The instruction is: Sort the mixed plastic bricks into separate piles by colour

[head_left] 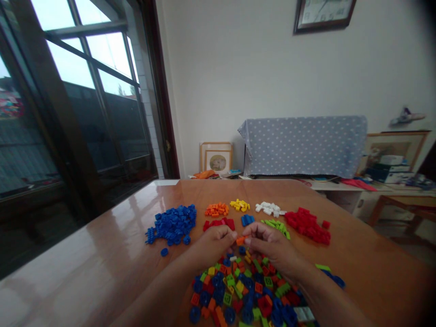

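Observation:
In the head view, my left hand [218, 240] and my right hand [270, 243] meet above the near middle of the table. Between their fingertips is a small orange toy brick [240, 240]. My right thumb and fingers pinch its right side, while the closed left fingertips press at its left end. Below the hands spreads a mixed pile of toy bricks [239, 287] in blue, red, green, orange and yellow. Just beyond them lie red bricks [220, 223], a few blue bricks [247, 220] and lime green bricks [277, 226].
On the wooden table [112, 254] stand sorted heaps: blue bricks [175, 222], orange bricks [216, 209], yellow bricks [240, 205], white bricks [269, 209] and red bricks [308, 225]. Blue and green pieces [332, 276] lie beside my right forearm. A cloth-covered object [303, 145] stands behind.

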### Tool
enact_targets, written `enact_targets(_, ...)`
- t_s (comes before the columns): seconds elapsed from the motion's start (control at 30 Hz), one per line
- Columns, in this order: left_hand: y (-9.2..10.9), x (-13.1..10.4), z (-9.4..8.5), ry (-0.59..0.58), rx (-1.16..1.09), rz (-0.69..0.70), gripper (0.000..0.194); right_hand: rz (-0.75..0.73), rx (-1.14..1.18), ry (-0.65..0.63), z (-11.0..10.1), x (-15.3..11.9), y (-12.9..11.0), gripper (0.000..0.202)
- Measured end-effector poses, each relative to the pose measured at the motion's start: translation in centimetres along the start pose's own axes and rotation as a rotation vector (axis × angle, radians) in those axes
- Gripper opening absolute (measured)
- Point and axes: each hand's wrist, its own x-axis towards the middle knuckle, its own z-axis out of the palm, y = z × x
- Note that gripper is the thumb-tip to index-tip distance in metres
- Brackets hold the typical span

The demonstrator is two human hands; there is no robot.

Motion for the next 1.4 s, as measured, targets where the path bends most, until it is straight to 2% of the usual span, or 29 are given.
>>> enact_targets(0.2,0.8,-0.3,0.2,-0.021,-0.212,-0.002,0.042,0.005,-0.026,0.015,0.3,0.4,0.6,0.028)
enact_targets(0.37,0.5,-0.2,0.1,0.014,-0.159,-0.015,0.038,0.007,-0.063,0.021,0.3,0.4,0.7,0.026)
enact_targets(0.6,-0.2,0.4,0.5,0.068,-0.117,0.093,0.026,-0.002,-0.144,0.027,-0.1,0.7,1.2,0.02)
enact_targets(0.67,-0.3,0.6,0.4,0.138,-0.093,0.103,0.021,-0.056,-0.303,0.077,-0.5,0.9,1.7,0.016)
enact_targets(0.77,-0.6,0.8,0.1,0.212,-0.08,0.1,0.018,-0.218,-0.714,0.108,-1.1,1.0,2.4,0.018)
enact_targets(0.83,-1.0,0.9,-0.1,0.218,-0.035,0.092,0.019,-0.289,-0.937,0.025,-1.2,0.8,2.6,0.029)
enact_targets(0.93,-1.6,0.9,-0.2,0.218,0.063,0.091,0.022,-0.229,-1.094,-0.151,-1.0,0.3,2.8,0.042)
enact_targets(1.0,-1.9,0.9,-0.1,0.214,0.095,0.091,0.024,-0.159,-1.112,-0.224,-0.9,-0.1,2.9,0.043)
enact_targets(1.07,-2.1,1.0,0.0,0.213,0.105,0.087,0.025,-0.137,-1.088,-0.244,-0.8,-0.3,2.9,0.042)
enact_targets(1.2,-2.0,1.1,0.2,0.22,0.081,0.077,0.026,-0.187,-1.034,-0.226,-0.7,-0.5,2.6,0.039)
enact_targets(1.4,-1.7,1.0,0.3,0.223,0.085,-0.01,0.026,-0.218,-0.977,-0.182,0.0,0.1,1.9,0.026)
